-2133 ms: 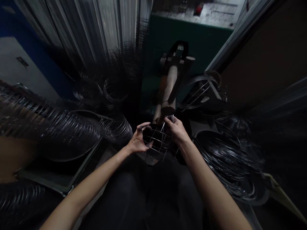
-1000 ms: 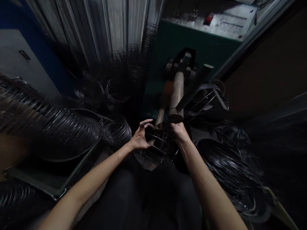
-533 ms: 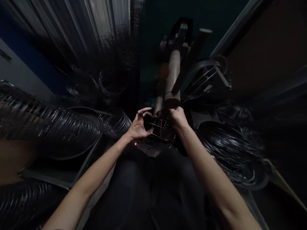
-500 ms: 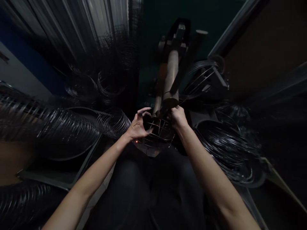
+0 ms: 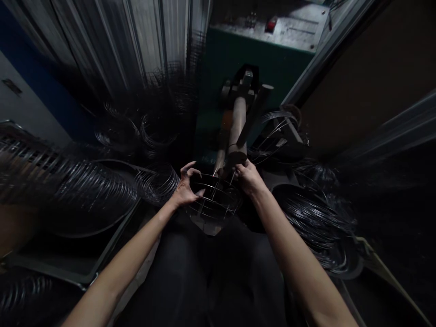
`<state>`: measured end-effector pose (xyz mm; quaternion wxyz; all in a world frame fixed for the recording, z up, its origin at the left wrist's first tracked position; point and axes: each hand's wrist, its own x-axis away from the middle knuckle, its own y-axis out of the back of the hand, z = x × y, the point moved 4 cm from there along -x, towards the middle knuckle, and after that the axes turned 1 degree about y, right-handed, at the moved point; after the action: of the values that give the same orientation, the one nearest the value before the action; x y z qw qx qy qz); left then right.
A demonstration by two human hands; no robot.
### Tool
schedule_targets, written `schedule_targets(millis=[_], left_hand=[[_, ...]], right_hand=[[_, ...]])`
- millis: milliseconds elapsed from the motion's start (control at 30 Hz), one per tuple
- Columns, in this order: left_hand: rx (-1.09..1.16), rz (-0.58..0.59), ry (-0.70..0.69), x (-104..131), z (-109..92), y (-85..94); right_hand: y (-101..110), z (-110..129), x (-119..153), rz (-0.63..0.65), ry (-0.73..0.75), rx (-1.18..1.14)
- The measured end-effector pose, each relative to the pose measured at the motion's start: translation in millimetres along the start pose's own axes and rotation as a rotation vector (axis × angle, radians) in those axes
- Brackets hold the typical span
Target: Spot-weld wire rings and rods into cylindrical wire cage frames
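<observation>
With the wire frame (image 5: 213, 194) just below the metal cylinder (image 5: 238, 118), the left hand (image 5: 184, 193), clasped round its side, should hold it level, while the right hand (image 5: 251, 179), fingertips pinched on its wire, needs a gentle grip.

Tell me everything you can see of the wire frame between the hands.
The wire frame is open and rounded, made of thin, shiny, metal-looking wires: several curved ones crossed by straighter ones, leaving wide gaps. It sits just below the ends of the machine's pale cylindrical bars; whether it touches them is too dark to tell. The left hand curves, fingers spread, around its left side, thumb at the wires. The right hand pinches a straight wire at its upper right.
</observation>
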<state>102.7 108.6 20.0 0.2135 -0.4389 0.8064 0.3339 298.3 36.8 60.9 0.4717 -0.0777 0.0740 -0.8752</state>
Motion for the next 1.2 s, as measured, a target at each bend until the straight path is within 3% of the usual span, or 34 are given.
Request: schedule_targets(millis=[300, 1200], left_hand=[[-0.081, -0.001, 0.014, 0, 5, 3.2], [-0.035, -0.025, 0.005, -10, 21, 3.1]], right_hand=[[-9, -17, -9, -0.055, 0.05, 0.035], [-14, -22, -18, -0.088, 0.013, 0.017]])
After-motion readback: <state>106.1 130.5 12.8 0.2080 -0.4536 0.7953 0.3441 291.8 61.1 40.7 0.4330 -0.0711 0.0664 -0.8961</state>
